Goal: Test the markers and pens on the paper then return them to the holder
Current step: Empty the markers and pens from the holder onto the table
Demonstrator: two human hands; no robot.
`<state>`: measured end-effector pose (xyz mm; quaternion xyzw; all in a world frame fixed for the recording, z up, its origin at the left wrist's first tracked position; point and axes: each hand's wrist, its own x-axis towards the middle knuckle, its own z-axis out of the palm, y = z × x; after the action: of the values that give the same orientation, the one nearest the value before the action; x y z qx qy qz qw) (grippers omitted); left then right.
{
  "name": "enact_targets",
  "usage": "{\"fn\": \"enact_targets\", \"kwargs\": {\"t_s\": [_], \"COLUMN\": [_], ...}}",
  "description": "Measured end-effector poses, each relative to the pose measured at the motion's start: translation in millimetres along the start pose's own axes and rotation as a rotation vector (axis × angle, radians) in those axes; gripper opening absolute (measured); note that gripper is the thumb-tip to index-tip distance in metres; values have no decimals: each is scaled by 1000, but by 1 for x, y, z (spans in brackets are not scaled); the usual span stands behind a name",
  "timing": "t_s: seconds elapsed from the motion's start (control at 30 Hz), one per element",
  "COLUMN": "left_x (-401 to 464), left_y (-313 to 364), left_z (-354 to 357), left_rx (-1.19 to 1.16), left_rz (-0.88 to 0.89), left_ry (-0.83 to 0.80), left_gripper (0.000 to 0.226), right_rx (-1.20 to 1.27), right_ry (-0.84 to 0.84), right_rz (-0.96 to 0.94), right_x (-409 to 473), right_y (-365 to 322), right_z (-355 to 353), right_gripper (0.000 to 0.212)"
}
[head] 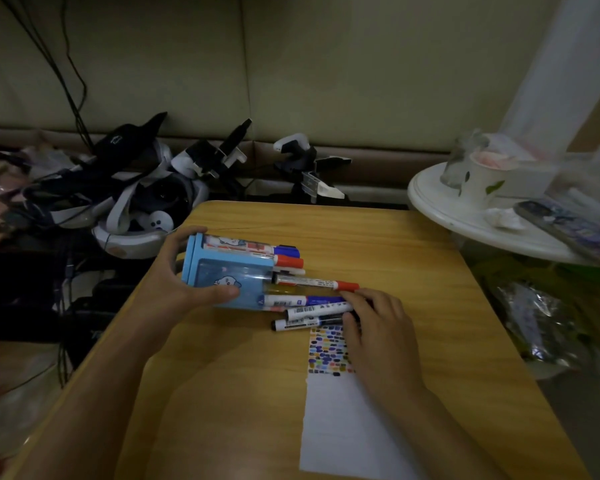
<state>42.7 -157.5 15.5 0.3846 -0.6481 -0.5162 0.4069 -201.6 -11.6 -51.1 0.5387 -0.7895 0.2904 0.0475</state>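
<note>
Left hand (184, 271): curled round the base end of the holder, thumb across its near face, fingers over the far edge — a firm wrap, tipping it on its side.
Holder (229, 275): pale blue plastic, lying tilted on the wooden table (413, 271), mouth facing right; probably light and rigid, smooth walls likely slippery, so best held by the base corners as now.
Markers in the mouth (284, 256): blue- and red-capped, half slid out; round barrels, likely to roll once free.
Red-capped marker (319, 283): sticking furthest out of the holder, cap near the right fingertips; stiff and light, best pinched mid-barrel.
Loose markers (312, 315): lying on the table just below the holder's mouth, touching the paper's top edge.
Paper (340, 420): thin white strip with coloured test dabs at its top; flimsy, apt to slide.
Right hand (374, 334): fingers bent onto the marker ends and the paper's top — whether pinching one or only pressing, cannot tell.
</note>
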Motion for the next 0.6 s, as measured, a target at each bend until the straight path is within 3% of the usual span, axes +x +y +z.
{"fn": "enact_targets", "kwargs": {"t_s": [0.6], "left_x": [0], "left_y": [-2], "left_z": [-21], "left_rx": [-61], "left_rz": [16], "left_ry": [42], "left_gripper": [105], "right_rx": [4], "right_ry": [-156], "right_rz": [-22], "right_x": [1], "right_y": [-2], "right_z": [1], "right_gripper": [75]}}
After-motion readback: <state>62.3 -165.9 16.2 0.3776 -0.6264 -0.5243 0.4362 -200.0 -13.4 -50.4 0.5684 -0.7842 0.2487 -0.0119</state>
